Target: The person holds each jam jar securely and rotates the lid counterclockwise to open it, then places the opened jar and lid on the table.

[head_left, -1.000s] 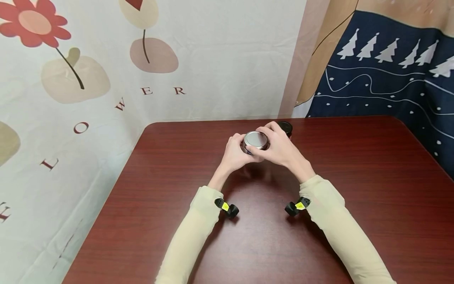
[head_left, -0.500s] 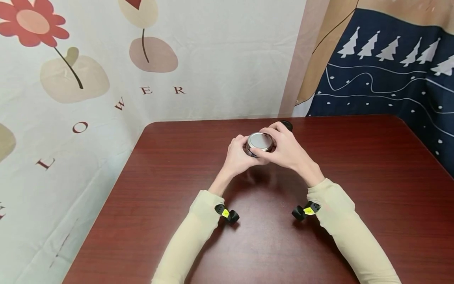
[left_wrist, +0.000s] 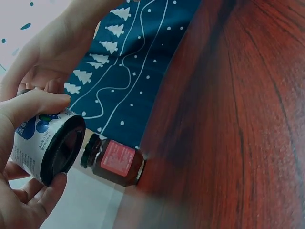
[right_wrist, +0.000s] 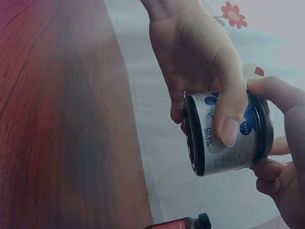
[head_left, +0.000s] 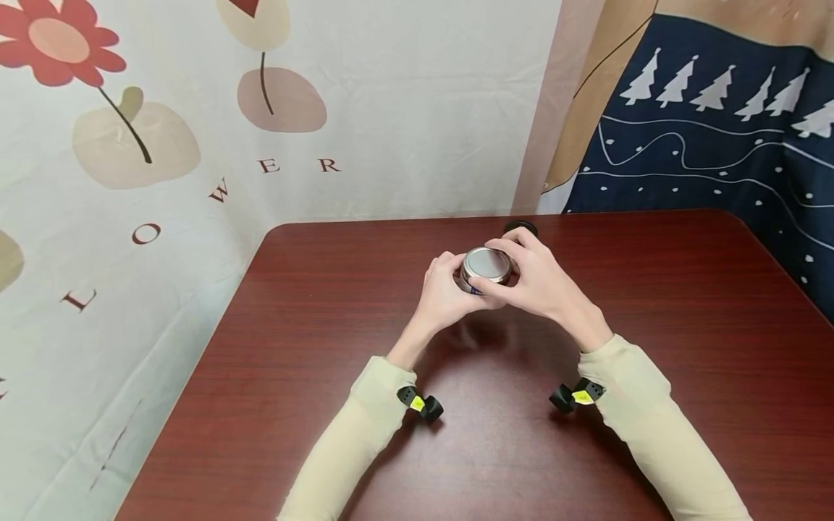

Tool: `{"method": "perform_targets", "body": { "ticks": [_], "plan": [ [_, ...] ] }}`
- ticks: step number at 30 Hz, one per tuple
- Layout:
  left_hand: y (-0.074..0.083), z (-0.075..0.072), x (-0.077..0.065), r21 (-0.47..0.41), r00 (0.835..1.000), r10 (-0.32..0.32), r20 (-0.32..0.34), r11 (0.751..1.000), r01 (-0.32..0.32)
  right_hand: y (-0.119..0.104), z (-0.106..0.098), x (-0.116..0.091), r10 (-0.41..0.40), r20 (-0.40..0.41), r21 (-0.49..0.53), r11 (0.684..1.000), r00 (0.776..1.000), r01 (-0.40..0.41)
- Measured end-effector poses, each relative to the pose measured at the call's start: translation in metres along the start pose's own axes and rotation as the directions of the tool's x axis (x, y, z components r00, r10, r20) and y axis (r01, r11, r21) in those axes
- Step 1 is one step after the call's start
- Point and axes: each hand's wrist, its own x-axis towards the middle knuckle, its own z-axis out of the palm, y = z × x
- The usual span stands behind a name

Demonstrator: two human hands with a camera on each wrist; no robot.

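Observation:
Both hands hold one short round jar [head_left: 487, 265] with a shiny silver lid, raised above the table. Its white label [right_wrist: 233, 157] carries blue berry pictures, and the dark base faces the left wrist camera. My left hand [head_left: 446, 297] grips the jar's body, thumb laid across the label and fingers round the far side. At the lid end, the fingers and thumb of my right hand [head_left: 547, 286] curl round the rim. Behind the right hand stands a second jar [left_wrist: 119, 160], with a dark lid and a red label, partly hidden in the head view.
A dark red wooden table [head_left: 313, 376] lies under both arms. Its back edge meets a pale cloth [head_left: 404, 130] printed with flowers and letters. To the right hangs a navy cloth [head_left: 691, 159] with white trees. Each sleeve carries a small black wrist camera [head_left: 430, 409].
Both hands, with the jar between them, have shifted a little to the right and nearer to me. The right forearm has swung outward. The red-labelled jar stays at the back.

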Motion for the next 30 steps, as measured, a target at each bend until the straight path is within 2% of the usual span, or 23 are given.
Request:
{"method": "perform_targets", "body": {
  "ticks": [6, 15, 24, 30],
  "plan": [
    [0.004, 0.001, -0.003, 0.012, 0.999, 0.026, -0.023, 1.0, -0.026, -0.001, -0.004, -0.003, -0.029, -0.003, -0.019, 0.999, 1.0, 0.029],
    [0.009, 0.005, -0.004, 0.013, 0.997, 0.062, -0.035, 0.998, -0.062, 0.0, -0.014, -0.007, -0.017, 0.062, -0.041, 0.999, 0.998, 0.019],
    [0.011, 0.007, -0.006, 0.037, 0.993, 0.109, -0.053, 0.994, -0.107, 0.001, -0.014, -0.01, 0.04, 0.077, -0.192, 0.981, 0.996, -0.025],
    [0.018, 0.009, -0.008, 0.055, 0.99, 0.137, -0.045, 0.989, -0.135, 0.0, -0.012, -0.011, 0.017, 0.055, -0.267, 0.964, 0.998, -0.001]
  ]
}}
